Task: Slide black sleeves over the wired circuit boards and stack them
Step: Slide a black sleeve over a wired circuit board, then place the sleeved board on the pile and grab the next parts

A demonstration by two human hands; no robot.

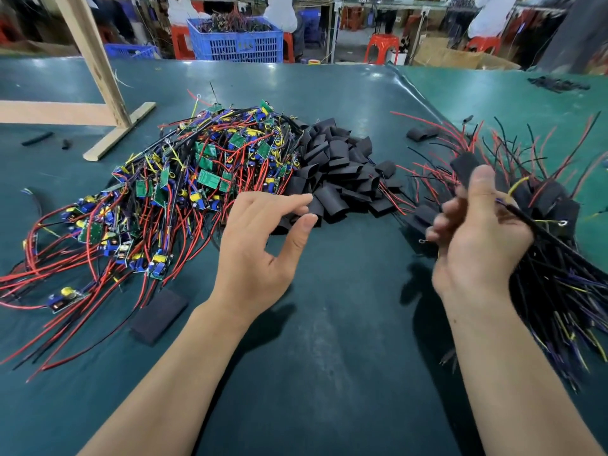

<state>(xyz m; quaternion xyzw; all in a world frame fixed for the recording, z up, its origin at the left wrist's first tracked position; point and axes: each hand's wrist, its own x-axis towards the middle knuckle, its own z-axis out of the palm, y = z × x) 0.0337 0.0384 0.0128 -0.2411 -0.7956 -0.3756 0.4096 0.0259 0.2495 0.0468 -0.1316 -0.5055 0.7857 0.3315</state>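
My left hand (pixel 260 245) hovers over the green table (pixel 329 324), fingers relaxed and spread, forefinger and thumb reaching toward the near edge of the pile of black sleeves (pixel 342 172). The fingertips are right at one sleeve; I can't tell whether they touch it, and nothing is pinched between them.

My right hand (pixel 473 238) is curled round a thick bundle of sleeved boards (pixel 546 205), thumb up against one black sleeve at the top, the other fingers blurred. Red and black wires fan upward from that bundle, and darker black, purple and yellow leads trail down toward the table's right edge.

Left of the sleeve pile, and touching it, sits the heap of wired circuit boards (pixel 184 179): green and blue boards tangled in red, black and yellow wire, with long red leads running out to the left. One flat black sleeve (pixel 158 315) lies alone near my left forearm. A wooden stand (pixel 108 93) rests on the table at the far left. Beyond the table stand a blue crate (pixel 237 41) and red stools (pixel 381 47).
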